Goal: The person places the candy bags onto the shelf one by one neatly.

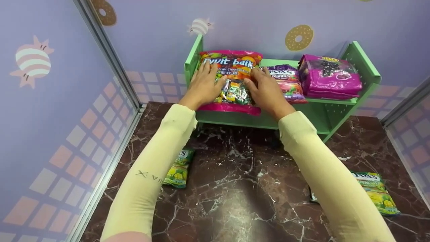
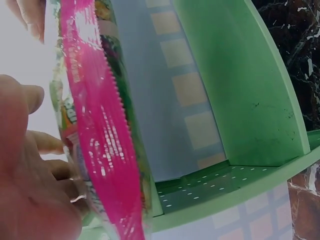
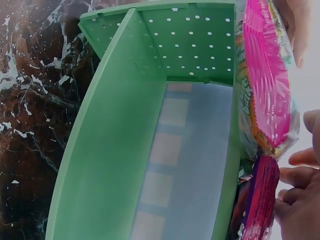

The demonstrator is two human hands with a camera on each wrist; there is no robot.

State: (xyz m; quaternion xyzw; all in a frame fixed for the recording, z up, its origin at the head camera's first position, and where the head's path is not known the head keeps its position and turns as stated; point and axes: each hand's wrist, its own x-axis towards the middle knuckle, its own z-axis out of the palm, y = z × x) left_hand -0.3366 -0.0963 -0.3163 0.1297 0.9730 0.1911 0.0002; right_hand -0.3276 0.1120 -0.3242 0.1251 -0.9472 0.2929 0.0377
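Note:
A large candy bag (image 1: 231, 71) with "Fruit" lettering and pink sealed ends lies on the top shelf of a small green rack (image 1: 235, 121), at its left end. My left hand (image 1: 204, 84) rests on the bag's left side with the fingers extended. On its right side my right hand (image 1: 268, 92) touches the edge, fingers lightly bent. The bag's pink end (image 2: 102, 125) hangs over the shelf front in the left wrist view. Next to my right hand sits a purple Fox's berries bag (image 1: 291, 85), partly covered by that hand.
A magenta bag (image 1: 331, 77) with a dark grape picture fills the shelf's right end. On the marbled surface lie a green-yellow bag (image 1: 179, 171) at left and a Fox's bag (image 1: 376, 193) at right, both partly behind my sleeves. Patterned walls (image 1: 60, 101) enclose the space.

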